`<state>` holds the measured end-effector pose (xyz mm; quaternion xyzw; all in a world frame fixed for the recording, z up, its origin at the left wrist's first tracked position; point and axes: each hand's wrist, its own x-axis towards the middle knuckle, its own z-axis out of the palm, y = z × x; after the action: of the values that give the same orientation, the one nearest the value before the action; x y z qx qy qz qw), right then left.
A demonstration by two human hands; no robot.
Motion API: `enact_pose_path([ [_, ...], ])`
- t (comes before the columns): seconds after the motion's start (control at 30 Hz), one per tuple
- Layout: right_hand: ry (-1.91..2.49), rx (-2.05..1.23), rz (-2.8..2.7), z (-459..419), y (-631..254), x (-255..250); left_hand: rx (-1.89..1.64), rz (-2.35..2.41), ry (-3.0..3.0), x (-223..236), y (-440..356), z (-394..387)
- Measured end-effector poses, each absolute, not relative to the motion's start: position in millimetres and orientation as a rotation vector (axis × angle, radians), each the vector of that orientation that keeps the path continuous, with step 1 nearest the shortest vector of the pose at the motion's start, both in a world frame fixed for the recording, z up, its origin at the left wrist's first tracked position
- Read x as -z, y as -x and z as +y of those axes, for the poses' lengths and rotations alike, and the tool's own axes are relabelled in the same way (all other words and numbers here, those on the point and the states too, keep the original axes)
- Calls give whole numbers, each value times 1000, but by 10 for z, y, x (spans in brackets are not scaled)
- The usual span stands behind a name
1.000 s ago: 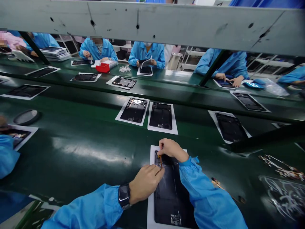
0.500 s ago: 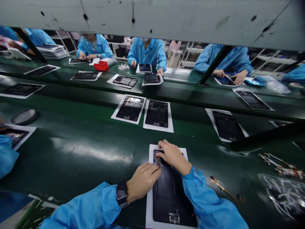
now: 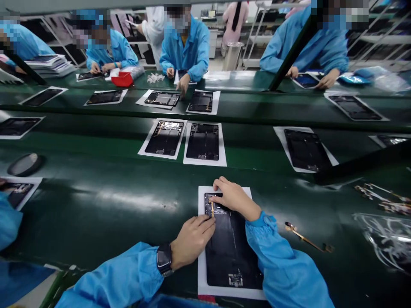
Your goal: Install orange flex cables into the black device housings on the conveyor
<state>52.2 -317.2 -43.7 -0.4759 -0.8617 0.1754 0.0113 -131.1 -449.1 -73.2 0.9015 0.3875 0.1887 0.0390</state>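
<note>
Both hands have pressed down since a second ago: left hand (image 3: 192, 238) fingertips pin the lower end of the orange flex strip (image 3: 212, 208) on the tablet shell (image 3: 231, 248) (white sheet, green surface (image 3: 122, 205)), right hand (image 3: 234, 198) flattened over its top, grasping nothing.

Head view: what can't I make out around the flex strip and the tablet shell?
- Flex strip: upper end under right hand, lower end under left hand.
- Tablet shell: right side hidden by the sleeve.
- Connector seating: too small.
</note>
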Motion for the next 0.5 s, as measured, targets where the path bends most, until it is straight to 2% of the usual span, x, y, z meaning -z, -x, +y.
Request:
enact_pose_path([
  [0.5,1494,-597,-2668,-3140,-547,429,-506,1150,-2845,642,1252,-4492],
])
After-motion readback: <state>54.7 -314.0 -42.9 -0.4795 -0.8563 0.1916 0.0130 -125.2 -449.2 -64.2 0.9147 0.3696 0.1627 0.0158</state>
